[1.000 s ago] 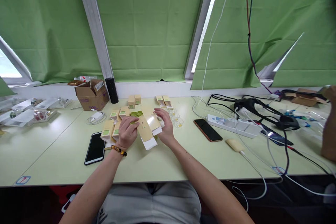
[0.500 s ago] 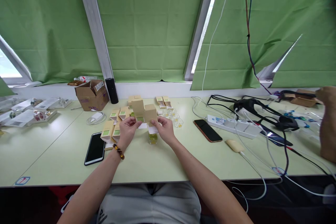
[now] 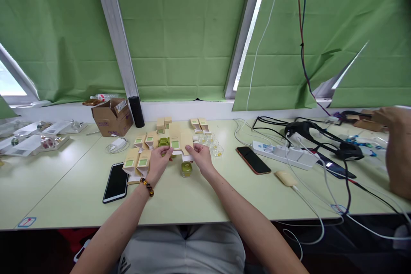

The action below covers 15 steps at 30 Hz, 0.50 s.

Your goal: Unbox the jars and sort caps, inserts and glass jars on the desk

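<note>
Between my hands is a small tan cardboard box [image 3: 180,140] with a green square on its face and white flaps at the bottom. My left hand [image 3: 159,159] pinches its left edge, and my right hand [image 3: 199,157] grips the right side with thumb in front. Just below the box, a little green glass jar [image 3: 186,169] stands on the table. To the left are several similar tan boxes [image 3: 143,162] with green squares. More green jars [image 3: 163,141] show behind my left hand. Several clear plastic pieces [image 3: 215,147] lie right of my right hand.
A black-screened phone [image 3: 115,183] lies left, another phone [image 3: 253,160] right. Further right are a white power strip [image 3: 284,154], tangled cables and a black headset-like strap [image 3: 308,132]. A brown carton [image 3: 112,117] and black cylinder [image 3: 136,111] stand behind. Another person's arm [image 3: 398,150] enters at right.
The cardboard between my hands has gone from spread apart, with flaps sticking out, to a squared-up shape with its green face forward. The other person's arm at right shifted slightly.
</note>
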Motion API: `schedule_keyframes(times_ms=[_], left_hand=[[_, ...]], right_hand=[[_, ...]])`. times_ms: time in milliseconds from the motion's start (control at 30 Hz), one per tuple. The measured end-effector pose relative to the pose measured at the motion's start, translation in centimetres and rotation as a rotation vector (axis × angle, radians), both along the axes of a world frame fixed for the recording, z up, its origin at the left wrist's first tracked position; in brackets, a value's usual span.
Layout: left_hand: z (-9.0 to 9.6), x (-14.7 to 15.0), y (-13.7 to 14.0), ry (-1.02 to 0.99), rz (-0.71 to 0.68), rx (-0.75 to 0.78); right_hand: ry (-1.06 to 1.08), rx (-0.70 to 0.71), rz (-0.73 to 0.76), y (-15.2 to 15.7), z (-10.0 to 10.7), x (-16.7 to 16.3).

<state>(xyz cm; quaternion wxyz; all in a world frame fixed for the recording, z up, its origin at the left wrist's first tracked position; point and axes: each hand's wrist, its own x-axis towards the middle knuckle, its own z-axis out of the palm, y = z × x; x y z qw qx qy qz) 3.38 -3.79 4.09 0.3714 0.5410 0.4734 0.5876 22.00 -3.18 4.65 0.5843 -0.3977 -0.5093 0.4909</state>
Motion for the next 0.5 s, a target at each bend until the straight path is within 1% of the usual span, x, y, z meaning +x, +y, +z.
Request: schedule_keyframes(times_ms=[67, 133, 233, 300, 367, 433, 500], left_hand=[[0.1, 0.1, -0.2, 0.052, -0.053, -0.04], [0.2, 0.4, -0.4, 0.061, -0.094, -0.073], [0.6, 0.8, -0.3, 0.027, -0.094, -0.116], [1.2, 0.9, 0.2, -0.001, -0.065, -0.161], [2.2, 0.9, 1.1, -0.01, -0.012, -0.197], [3.3, 0.8, 2.4, 0.032, 0.054, -0.195], [4.6, 0.7, 4.1, 0.16, 0.108, -0.148]], right_hand=[[-0.015, 0.004, -0.017, 0.2, -0.1, 0.0], [-0.035, 0.013, -0.029, 0.4, -0.4, 0.0], [-0.06, 0.024, -0.004, 0.6, -0.5, 0.0], [-0.074, 0.019, 0.027, 0.7, -0.3, 0.1], [-0.08, 0.017, 0.018, 0.8, 0.2, 0.6], [-0.078, 0.032, -0.046, 0.8, 0.8, 1.4], [-0.084, 0.06, -0.125, 0.8, 1.3, 2.4]])
